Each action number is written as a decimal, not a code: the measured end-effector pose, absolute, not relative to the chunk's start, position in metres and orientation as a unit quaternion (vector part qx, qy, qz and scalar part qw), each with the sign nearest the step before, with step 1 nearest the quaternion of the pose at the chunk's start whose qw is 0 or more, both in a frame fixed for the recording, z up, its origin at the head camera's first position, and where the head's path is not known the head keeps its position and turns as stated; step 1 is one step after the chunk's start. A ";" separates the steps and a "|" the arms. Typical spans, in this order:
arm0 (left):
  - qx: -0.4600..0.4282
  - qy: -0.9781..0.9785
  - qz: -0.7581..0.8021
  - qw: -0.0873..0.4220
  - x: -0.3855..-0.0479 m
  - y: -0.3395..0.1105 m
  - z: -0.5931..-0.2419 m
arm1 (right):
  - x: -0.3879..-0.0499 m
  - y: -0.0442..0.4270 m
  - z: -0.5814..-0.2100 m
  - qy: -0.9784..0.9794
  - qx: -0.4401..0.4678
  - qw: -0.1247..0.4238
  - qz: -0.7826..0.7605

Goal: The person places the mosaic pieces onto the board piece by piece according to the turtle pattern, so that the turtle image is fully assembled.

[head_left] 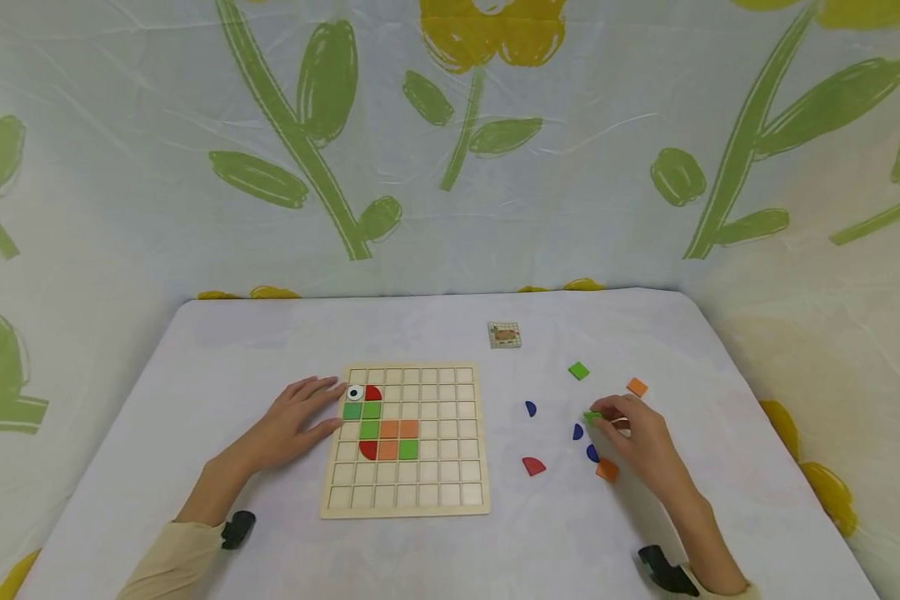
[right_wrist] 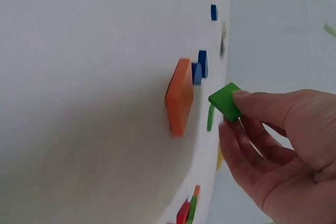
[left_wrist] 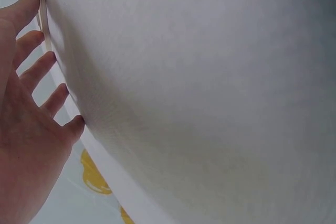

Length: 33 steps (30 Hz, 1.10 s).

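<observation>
The left hand (head_left: 290, 423) rests at the left edge of the wooden grid board (head_left: 450, 510), its fingers spread and touching the frame; in the left wrist view the left hand (left_wrist: 31, 93) shows with fingers extended. On the board lie a white eye piece (head_left: 355, 392) and several red, green and orange pieces (head_left: 388, 429). To the right, the right hand (head_left: 640, 433) pinches a green square (head_left: 592, 416) between thumb and fingers. The right wrist view shows that green square (right_wrist: 226, 101) held by the right hand (right_wrist: 283, 145), beyond an orange square (right_wrist: 180, 98) on the table.
Loose pieces lie right of the board: a green square (head_left: 578, 371), orange squares (head_left: 637, 387), blue half-circles (head_left: 531, 408) and a red quarter-circle (head_left: 534, 467). A small patterned card (head_left: 505, 335) lies behind the board. A flowered cloth (head_left: 570, 208) hangs behind the table.
</observation>
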<state>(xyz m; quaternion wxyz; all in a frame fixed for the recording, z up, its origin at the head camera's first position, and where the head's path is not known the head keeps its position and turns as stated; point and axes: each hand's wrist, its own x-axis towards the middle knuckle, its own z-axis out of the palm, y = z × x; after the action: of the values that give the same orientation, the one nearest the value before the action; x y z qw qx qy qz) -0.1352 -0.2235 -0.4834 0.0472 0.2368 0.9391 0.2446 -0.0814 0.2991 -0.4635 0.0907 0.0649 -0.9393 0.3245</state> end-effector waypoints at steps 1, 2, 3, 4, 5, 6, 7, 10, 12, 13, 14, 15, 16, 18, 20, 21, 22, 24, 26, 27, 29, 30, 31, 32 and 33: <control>0.237 0.939 0.245 0.048 -0.135 -0.224 -0.483 | -0.082 0.297 -0.464 -0.939 0.069 0.093 0.322; 0.237 0.939 0.245 0.048 -0.135 -0.224 -0.483 | -0.084 0.295 -0.464 -0.938 0.074 0.096 0.325; 0.237 0.939 0.245 0.049 -0.136 -0.224 -0.483 | -0.085 0.292 -0.464 -0.937 0.078 0.098 0.327; 0.237 0.939 0.245 0.049 -0.136 -0.224 -0.484 | -0.086 0.289 -0.465 -0.935 0.082 0.100 0.329; 0.236 0.939 0.244 0.049 -0.136 -0.224 -0.484 | -0.087 0.287 -0.465 -0.934 0.084 0.100 0.331; 0.236 0.939 0.244 0.050 -0.136 -0.224 -0.484 | -0.087 0.284 -0.465 -0.933 0.086 0.098 0.335; 0.235 0.940 0.243 0.050 -0.136 -0.224 -0.484 | -0.088 0.281 -0.464 -0.932 0.088 0.096 0.338; 0.231 0.941 0.240 0.052 -0.135 -0.224 -0.485 | -0.091 0.272 -0.463 -0.930 0.090 0.087 0.345; 0.229 0.942 0.240 0.052 -0.135 -0.224 -0.485 | -0.094 0.267 -0.463 -0.927 0.094 0.082 0.353; 0.228 0.942 0.240 0.053 -0.135 -0.224 -0.484 | -0.095 0.264 -0.463 -0.925 0.096 0.080 0.358; 0.228 0.942 0.240 0.053 -0.134 -0.224 -0.484 | -0.096 0.261 -0.463 -0.924 0.098 0.079 0.362; 0.229 0.942 0.239 0.052 -0.134 -0.224 -0.484 | -0.097 0.258 -0.464 -0.921 0.100 0.076 0.368; 0.230 0.942 0.240 0.052 -0.134 -0.224 -0.484 | -0.098 0.255 -0.464 -0.920 0.099 0.070 0.372; 0.231 0.941 0.240 0.051 -0.134 -0.224 -0.483 | -0.099 0.248 -0.464 -0.918 0.101 0.063 0.377; 0.232 0.942 0.238 0.050 -0.134 -0.224 -0.484 | -0.101 0.241 -0.464 -0.917 0.102 0.057 0.380; 0.232 0.942 0.239 0.050 -0.134 -0.223 -0.484 | -0.102 0.238 -0.465 -0.917 0.101 0.053 0.381; 0.233 0.941 0.239 0.049 -0.135 -0.223 -0.484 | -0.103 0.234 -0.465 -0.917 0.102 0.052 0.381; 0.234 0.941 0.240 0.049 -0.135 -0.223 -0.484 | -0.105 0.226 -0.465 -0.915 0.106 0.050 0.386; 0.235 0.941 0.240 0.049 -0.135 -0.223 -0.484 | -0.107 0.220 -0.465 -0.912 0.113 0.050 0.392; 0.234 0.940 0.241 0.050 -0.135 -0.223 -0.484 | -0.108 0.216 -0.465 -0.910 0.116 0.049 0.394; 0.233 0.941 0.240 0.051 -0.135 -0.223 -0.483 | -0.109 0.210 -0.465 -0.904 0.126 0.050 0.405; 0.232 0.941 0.239 0.051 -0.136 -0.223 -0.483 | -0.110 0.207 -0.466 -0.901 0.132 0.051 0.411; 0.231 0.942 0.239 0.052 -0.136 -0.223 -0.483 | -0.110 0.204 -0.466 -0.898 0.139 0.053 0.415; 0.231 0.942 0.239 0.053 -0.136 -0.223 -0.483 | -0.111 0.201 -0.466 -0.895 0.146 0.054 0.419; 0.231 0.942 0.239 0.053 -0.136 -0.223 -0.483 | -0.111 0.197 -0.466 -0.892 0.151 0.054 0.423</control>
<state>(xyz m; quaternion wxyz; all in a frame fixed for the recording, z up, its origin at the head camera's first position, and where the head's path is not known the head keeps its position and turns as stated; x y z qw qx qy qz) -0.1358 -0.2228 -0.4833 0.0530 0.2306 0.9419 0.2386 -0.1115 0.1973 -0.4662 0.0537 0.1510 -0.8919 0.4229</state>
